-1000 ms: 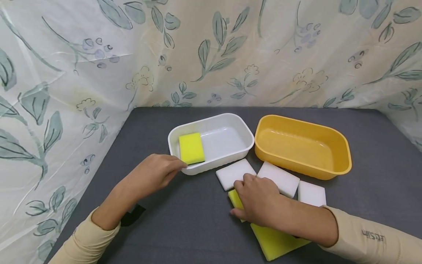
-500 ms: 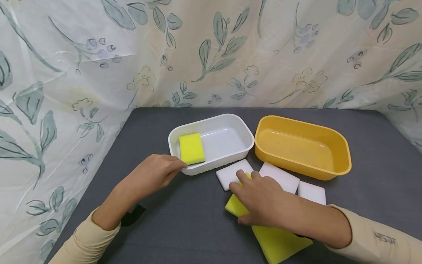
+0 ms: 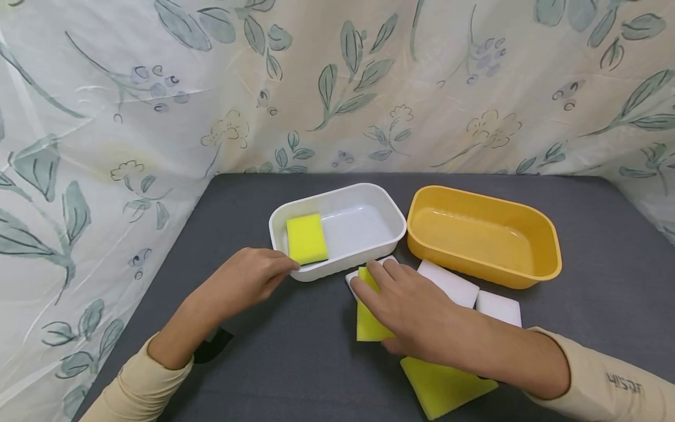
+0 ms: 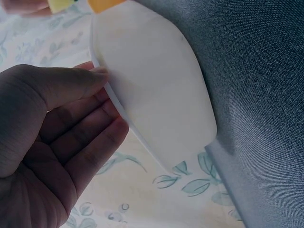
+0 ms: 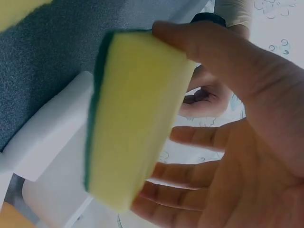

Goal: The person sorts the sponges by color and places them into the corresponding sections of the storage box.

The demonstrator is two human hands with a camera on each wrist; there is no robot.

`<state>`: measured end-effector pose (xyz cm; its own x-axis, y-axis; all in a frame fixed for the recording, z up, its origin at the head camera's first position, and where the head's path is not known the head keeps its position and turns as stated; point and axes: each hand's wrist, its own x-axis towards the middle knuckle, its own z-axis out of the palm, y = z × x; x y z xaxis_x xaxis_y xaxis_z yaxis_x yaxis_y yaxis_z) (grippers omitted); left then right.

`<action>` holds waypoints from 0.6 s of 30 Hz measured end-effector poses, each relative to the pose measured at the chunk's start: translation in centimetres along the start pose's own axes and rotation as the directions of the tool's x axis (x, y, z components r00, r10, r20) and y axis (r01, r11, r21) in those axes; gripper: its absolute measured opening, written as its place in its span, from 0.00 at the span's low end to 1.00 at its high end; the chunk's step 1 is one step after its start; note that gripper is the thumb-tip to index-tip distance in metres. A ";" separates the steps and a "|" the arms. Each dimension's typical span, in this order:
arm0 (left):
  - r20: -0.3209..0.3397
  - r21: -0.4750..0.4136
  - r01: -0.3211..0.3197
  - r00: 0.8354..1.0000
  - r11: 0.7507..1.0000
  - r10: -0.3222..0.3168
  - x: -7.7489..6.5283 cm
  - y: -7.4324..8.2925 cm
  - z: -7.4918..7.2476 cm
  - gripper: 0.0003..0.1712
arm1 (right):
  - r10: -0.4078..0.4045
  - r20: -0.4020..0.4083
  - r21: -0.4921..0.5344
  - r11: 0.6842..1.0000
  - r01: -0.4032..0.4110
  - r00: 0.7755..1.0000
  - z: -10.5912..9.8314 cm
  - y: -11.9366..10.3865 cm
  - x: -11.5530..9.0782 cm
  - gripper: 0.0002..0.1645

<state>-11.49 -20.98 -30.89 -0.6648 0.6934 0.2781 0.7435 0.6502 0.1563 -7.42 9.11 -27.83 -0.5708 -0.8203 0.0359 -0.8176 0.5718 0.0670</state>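
Observation:
My left hand (image 3: 245,272) pinches the near left rim of a white plastic tub (image 3: 364,223), thumb on one side and fingers on the other (image 4: 80,88). Inside the tub, at its left end, lies a yellow sponge (image 3: 307,237). My right hand (image 3: 416,308) grips a second yellow sponge (image 3: 371,322) between thumb and fingers, raised above the table. The right wrist view shows this sponge (image 5: 133,114) tilted, with a dark green scouring layer along one face. Another yellow sponge (image 3: 443,387) lies on the table below my right forearm.
A yellow-orange tub (image 3: 485,234) stands right of the white one, their ends nearly touching. White sponge blocks (image 3: 450,284) lie in front of the tubs, one partly hidden by my right hand. A floral curtain (image 3: 337,88) hangs behind the dark table (image 3: 295,363).
My right hand has picked up the yellow sponge, tipping it upright and lifting it towards the white tub. My left hand keeps its place on the rim.

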 end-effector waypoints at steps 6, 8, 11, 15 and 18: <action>-0.002 0.000 0.002 1.000 1.000 -0.002 0.1 0.0 0.0 0.15 | -0.057 -0.105 -0.026 0.998 0.055 0.993 0.0 0.5 0.3 0.50; -0.003 0.002 0.002 1.000 1.000 -0.002 0.2 0.0 0.0 0.15 | -0.082 -0.146 -0.061 0.995 0.073 0.986 0.0 0.8 0.5 0.51; -0.005 0.005 0.004 1.000 1.000 -0.004 0.2 0.1 0.0 0.15 | -0.104 -0.186 -0.102 0.991 0.086 0.977 0.2 1.3 0.9 0.52; -0.006 0.006 0.007 1.000 1.000 -0.007 0.3 0.1 0.0 0.15 | -0.095 -0.191 -0.094 0.993 0.078 0.977 0.3 2.3 1.5 0.52; -0.004 0.007 0.004 1.000 1.000 -0.004 0.4 0.1 0.1 0.15 | -0.088 -0.185 -0.076 0.994 0.075 0.979 0.4 2.8 1.7 0.52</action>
<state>-11.64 -20.64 -30.83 -0.6673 0.6896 0.2814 0.7404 0.6551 0.1504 -10.71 9.34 -28.01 -0.4724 -0.8550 0.2141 -0.8501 0.5061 0.1454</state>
